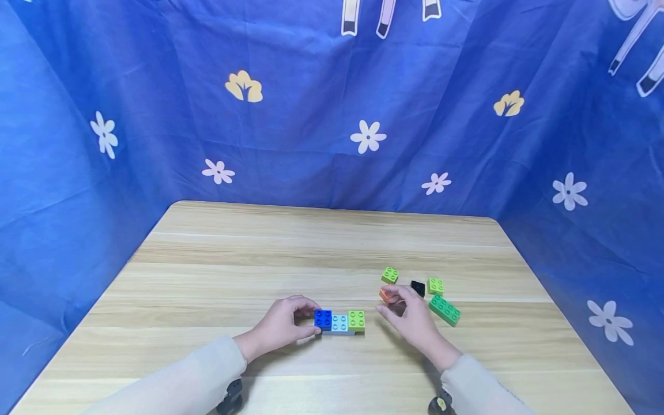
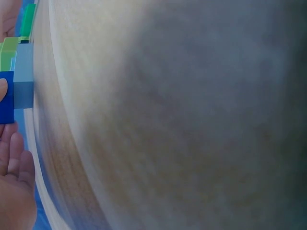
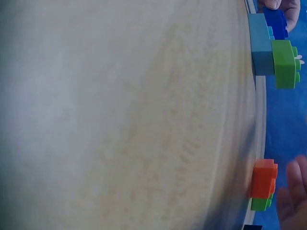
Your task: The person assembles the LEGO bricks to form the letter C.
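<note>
My left hand [image 1: 277, 324] pinches the dark blue brick [image 1: 323, 318] on the left end of the light-blue brick [image 1: 339, 323]; my right hand [image 1: 415, 323] has thumb and forefinger wide apart at the orange brick [image 3: 264, 178], right of the light-blue brick, contact uncertain. Judgement: grip opposite sides squarely, left steady. A lime brick [image 1: 356, 319] overhangs the light-blue brick's right end. Farther right of it: a black brick [image 1: 417, 289], a long green brick [image 1: 444, 310]; beyond and right, a loose lime brick [image 1: 390, 275] crowds my fingertips' path.
</note>
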`<state>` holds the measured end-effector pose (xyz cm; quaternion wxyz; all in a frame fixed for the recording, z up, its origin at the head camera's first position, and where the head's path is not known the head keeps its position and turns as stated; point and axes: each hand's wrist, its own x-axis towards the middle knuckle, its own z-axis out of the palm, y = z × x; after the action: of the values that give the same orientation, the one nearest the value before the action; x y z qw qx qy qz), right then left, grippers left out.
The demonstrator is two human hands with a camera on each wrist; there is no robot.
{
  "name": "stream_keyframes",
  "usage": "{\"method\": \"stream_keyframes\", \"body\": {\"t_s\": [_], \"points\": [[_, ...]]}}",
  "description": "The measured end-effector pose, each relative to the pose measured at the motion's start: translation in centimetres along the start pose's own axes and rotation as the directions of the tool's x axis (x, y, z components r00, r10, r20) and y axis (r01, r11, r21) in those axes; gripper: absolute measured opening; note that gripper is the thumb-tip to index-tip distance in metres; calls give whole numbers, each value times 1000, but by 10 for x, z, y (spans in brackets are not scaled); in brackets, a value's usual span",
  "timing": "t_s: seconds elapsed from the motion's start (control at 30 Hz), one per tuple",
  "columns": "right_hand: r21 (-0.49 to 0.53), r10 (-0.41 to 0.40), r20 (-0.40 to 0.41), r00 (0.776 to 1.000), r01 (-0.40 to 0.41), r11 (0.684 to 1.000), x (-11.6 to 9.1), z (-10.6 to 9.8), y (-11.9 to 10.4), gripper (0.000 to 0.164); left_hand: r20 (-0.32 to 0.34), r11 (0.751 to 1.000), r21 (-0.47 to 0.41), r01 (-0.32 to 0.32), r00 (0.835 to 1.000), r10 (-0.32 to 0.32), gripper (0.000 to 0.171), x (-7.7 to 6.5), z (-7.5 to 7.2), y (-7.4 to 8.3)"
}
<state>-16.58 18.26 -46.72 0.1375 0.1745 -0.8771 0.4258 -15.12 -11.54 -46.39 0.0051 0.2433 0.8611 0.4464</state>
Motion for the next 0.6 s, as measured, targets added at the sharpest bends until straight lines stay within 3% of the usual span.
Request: {"method": "stream_keyframes", "body": {"t_s": [0.2, 0.6], "points": [[-53, 128, -82, 988, -133, 990, 2, -3, 0, 44, -2, 1000, -5, 1, 1000, -1, 35, 0, 0, -1], [-178, 275, -88, 957, -287, 941, 6, 0, 3, 60, 0, 1000, -8, 3, 1000, -3, 35, 0, 0, 0]]}}
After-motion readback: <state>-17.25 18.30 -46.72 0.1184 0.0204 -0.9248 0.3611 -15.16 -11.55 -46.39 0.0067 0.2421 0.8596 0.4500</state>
